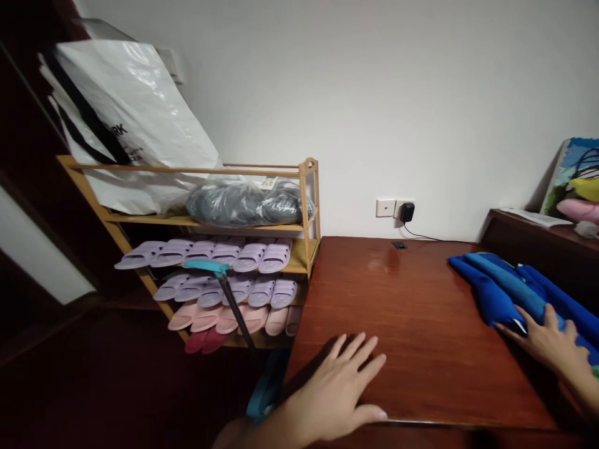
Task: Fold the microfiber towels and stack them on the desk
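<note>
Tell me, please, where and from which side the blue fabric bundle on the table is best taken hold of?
Probably at its near end, where the right hand already rests on the blue fabric bundle. It lies long and flat on the wooden table, running away toward the wall, so fingers coming from the near right side could pinch that end.

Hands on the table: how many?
2: left hand flat on the table at its near edge; right hand at right, touching the blue cloth.

Two hands rest on one wooden table: the left hand and the right hand. One shoe rack has three shelves of slippers. One white bag sits on top.
</note>
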Available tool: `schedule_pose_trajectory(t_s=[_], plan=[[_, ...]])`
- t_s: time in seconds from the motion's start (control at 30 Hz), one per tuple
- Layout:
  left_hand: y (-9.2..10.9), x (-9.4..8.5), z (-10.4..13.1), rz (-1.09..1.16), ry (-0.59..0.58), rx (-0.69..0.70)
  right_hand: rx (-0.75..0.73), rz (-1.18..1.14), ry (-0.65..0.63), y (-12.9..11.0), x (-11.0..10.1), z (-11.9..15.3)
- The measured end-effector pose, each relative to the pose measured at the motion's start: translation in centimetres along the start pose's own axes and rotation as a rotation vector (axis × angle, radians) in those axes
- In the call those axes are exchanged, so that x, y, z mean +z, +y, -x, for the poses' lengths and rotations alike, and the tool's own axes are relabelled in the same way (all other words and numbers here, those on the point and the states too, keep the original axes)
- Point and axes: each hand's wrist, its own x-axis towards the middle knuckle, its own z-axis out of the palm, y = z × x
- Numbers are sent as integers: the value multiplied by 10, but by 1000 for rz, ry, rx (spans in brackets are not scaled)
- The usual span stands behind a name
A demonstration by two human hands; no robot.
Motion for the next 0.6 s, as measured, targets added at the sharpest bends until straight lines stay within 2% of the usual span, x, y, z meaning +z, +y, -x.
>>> schedule_pose_trajectory(t_s=[0.1, 0.2, 0.3, 0.37, 0.43, 0.47, 0.6], plan=[[-7, 18, -4, -50, 2, -112, -4, 18, -56, 4, 11, -26], [-11, 35, -5, -77, 32, -142, 1, 6, -114, 1, 18, -51], [-13, 45, -5, -95, 70, -140, 36, 15, -181, -7, 15, -76], [-14, 48, -5, -104, 83, -136, 28, -21, -295, -3, 6, -90], [-16, 50, -6, -112, 93, -136, 3, -77, -356, 14, -5, -98], [-16, 51, -6, -116, 103, -137, 15, -87, -334, 28, -9, -97], [-18, 54, -9, -126, 147, -131, 308, -32, -139, 100, -9, -69]])
